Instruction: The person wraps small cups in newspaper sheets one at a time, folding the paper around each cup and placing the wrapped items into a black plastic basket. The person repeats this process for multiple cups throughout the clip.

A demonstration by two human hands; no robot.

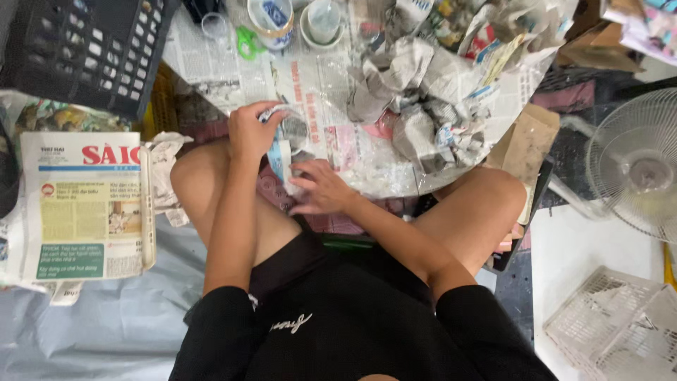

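Grip: my left hand (248,130) is curled closed around the top of a clear glass (290,130); my right hand (319,189) lies flatter, fingers pressing a sheet of newspaper (283,161) up against the glass from below. I cannot tell whether the right fingers actually pinch the sheet or only hold it down.

Glass: half wrapped, between the two hands, just above my knees and at the near edge of the paper-covered work surface (233,70).

Beyond the glass: a heap of crumpled newspaper (416,106) lies just to its right; farther up sit a white cup (323,21), a taped tub (271,21), green scissors (247,42) and another clear glass (215,27).

Left of the glass: a folded newspaper stack (84,204), well apart, with a black crate (84,49) above it.

Right of the glass: a fan (638,166) and a white basket (617,328), both well apart.

Risk, slip: in my judgement the glass is smooth and the paper loose, so a slack left grip could let it slide out onto my legs or the floor.

Risk, tear: thin newsprint could rip if my right hand pulls too hard.

Risk, fan: if it is blowing, it could lift the loose sheet.
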